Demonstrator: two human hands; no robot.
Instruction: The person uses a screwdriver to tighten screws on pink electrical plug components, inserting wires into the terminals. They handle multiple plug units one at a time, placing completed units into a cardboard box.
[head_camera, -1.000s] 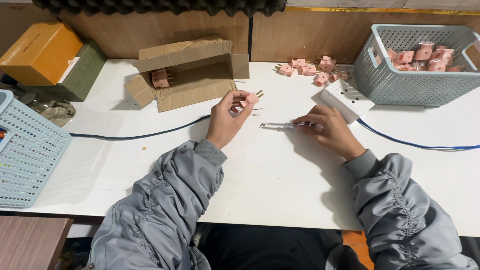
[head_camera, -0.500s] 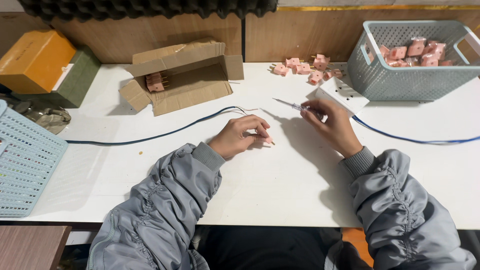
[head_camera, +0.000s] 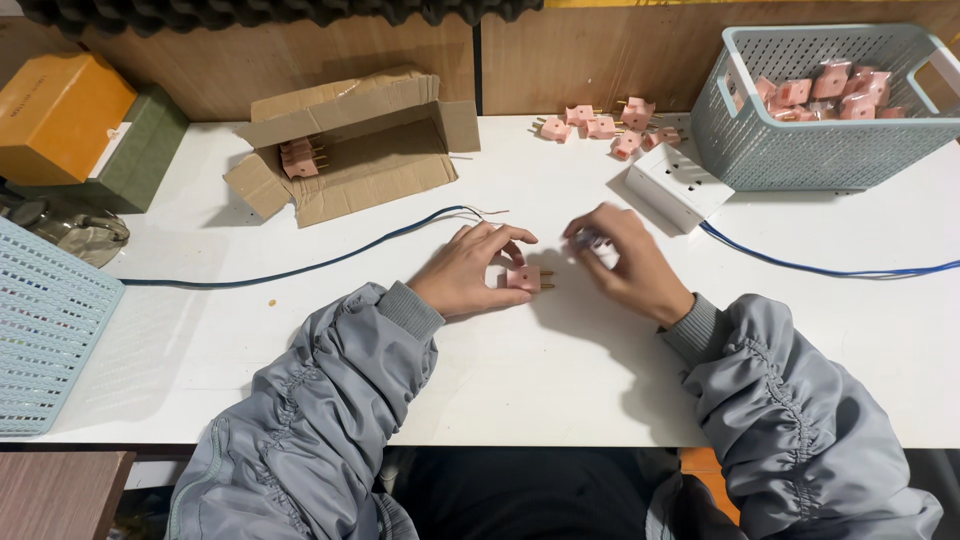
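White counter (head_camera: 560, 390) under the head camera, wooden backboard behind; both my sleeves come in from the near edge. Pink plug (head_camera: 524, 277) lies flat on the counter between my hands, its brass prongs pointing right, so its long axis runs left to right, roughly across my line of sight; my left hand (head_camera: 475, 268) is the nearer one, fingers curled and touching the plug's left side and top, pinning rather than lifting it as far as I can judge. Right hand (head_camera: 625, 258) sits just beside the prong end, not touching the plug; its fingers are drawn together around something small and pale near the fingertips; what it is I cannot tell. Blue cable (head_camera: 300, 268) runs in from the left, its bare end just beyond my left fingers. White box (head_camera: 678, 185) sits beyond the right hand; loose pink plugs (head_camera: 605, 125) behind it; more in the grey-blue basket (head_camera: 790, 150) at far right; open cardboard box (head_camera: 350, 145) far left holds a few.
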